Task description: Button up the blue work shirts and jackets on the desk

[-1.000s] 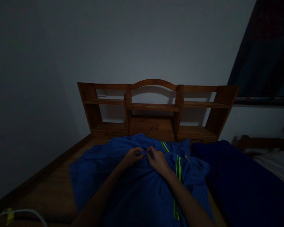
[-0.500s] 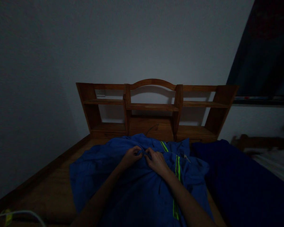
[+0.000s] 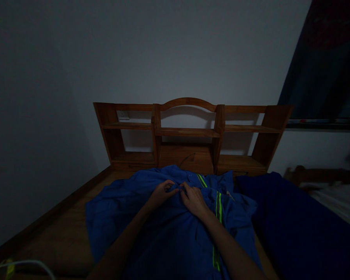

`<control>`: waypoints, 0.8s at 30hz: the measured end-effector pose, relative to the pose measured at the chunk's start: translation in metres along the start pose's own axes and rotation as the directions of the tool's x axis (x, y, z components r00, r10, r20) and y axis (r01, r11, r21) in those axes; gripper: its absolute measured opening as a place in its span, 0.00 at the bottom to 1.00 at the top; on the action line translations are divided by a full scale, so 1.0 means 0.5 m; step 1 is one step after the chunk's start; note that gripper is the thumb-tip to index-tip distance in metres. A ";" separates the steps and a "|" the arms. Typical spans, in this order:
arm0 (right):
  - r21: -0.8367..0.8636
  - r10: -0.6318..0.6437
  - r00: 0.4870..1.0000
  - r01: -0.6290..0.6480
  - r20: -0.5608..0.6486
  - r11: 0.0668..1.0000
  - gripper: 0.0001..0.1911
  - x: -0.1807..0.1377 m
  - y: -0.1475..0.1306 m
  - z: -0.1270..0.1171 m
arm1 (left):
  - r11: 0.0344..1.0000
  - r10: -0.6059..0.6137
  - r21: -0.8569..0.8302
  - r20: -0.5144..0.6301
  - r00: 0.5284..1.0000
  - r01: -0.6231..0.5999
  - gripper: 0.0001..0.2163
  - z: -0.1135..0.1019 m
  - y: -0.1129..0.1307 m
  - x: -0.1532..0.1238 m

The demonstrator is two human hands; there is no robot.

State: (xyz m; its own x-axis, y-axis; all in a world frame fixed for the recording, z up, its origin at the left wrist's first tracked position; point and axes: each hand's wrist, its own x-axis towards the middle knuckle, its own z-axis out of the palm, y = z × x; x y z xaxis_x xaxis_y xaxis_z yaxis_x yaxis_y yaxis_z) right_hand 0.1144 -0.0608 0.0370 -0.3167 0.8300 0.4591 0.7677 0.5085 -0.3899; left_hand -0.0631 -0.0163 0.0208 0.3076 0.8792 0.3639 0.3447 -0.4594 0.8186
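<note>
A blue work jacket (image 3: 111, 214) with yellow-green reflective strips lies spread over the wooden surface in front of me. Both hands meet near its upper middle. My left hand (image 3: 161, 193) is closed, thumb and fingers pinching a fold of the cloth. Close beside it, my right hand (image 3: 193, 199) also pinches the fabric, its fingertips almost touching those of the left. Whatever small part sits between the fingertips is hidden and too dark to make out. One strip (image 3: 219, 206) runs down the cloth just right of my right hand.
Behind the jacket stands a wooden shelf unit (image 3: 188, 132) with an arched top, against a pale wall (image 3: 181, 50). A dark blue cloth-covered block (image 3: 303, 229) lies to the right. At lower left, a white cable (image 3: 32, 262) curves past a yellow tag.
The fingers of my left hand have shifted slightly right, and its thumb reaches closer to the right fingertips. The jacket lies almost as before.
</note>
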 end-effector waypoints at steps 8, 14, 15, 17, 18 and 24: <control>-0.029 0.000 1.000 0.000 -0.006 1.000 0.12 0.002 0.004 0.010 | 0.997 0.043 0.063 -0.008 0.999 -0.042 0.12 -0.002 0.007 -0.001; -0.038 -0.003 1.000 0.003 -0.007 0.999 0.12 0.004 0.004 0.011 | 0.995 0.061 0.080 -0.007 0.998 -0.060 0.12 -0.003 0.007 0.000; -0.038 -0.004 1.000 0.004 -0.006 0.999 0.12 0.004 0.004 0.011 | 0.995 0.067 0.077 -0.006 0.998 -0.066 0.12 -0.004 0.009 -0.001; -0.039 -0.001 1.000 0.001 -0.003 0.999 0.12 0.004 0.004 0.011 | 0.995 0.068 0.074 -0.007 0.998 -0.068 0.11 -0.004 0.014 -0.002; -0.039 0.000 1.000 0.000 -0.003 0.999 0.12 0.004 0.004 0.011 | 0.995 0.065 0.073 -0.010 0.998 -0.064 0.11 -0.004 0.016 -0.003; -0.051 0.003 1.000 -0.003 -0.007 0.999 0.12 0.004 0.000 0.008 | 0.997 0.054 0.053 -0.017 0.998 -0.053 0.10 -0.001 0.009 -0.002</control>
State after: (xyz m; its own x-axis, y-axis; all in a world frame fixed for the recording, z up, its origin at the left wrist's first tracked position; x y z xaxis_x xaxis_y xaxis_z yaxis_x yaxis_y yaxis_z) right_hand 0.1114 -0.0585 0.0347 -0.3105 0.8300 0.4634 0.7961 0.4934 -0.3503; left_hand -0.0624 -0.0192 0.0246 0.3104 0.8553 0.4149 0.3741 -0.5111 0.7738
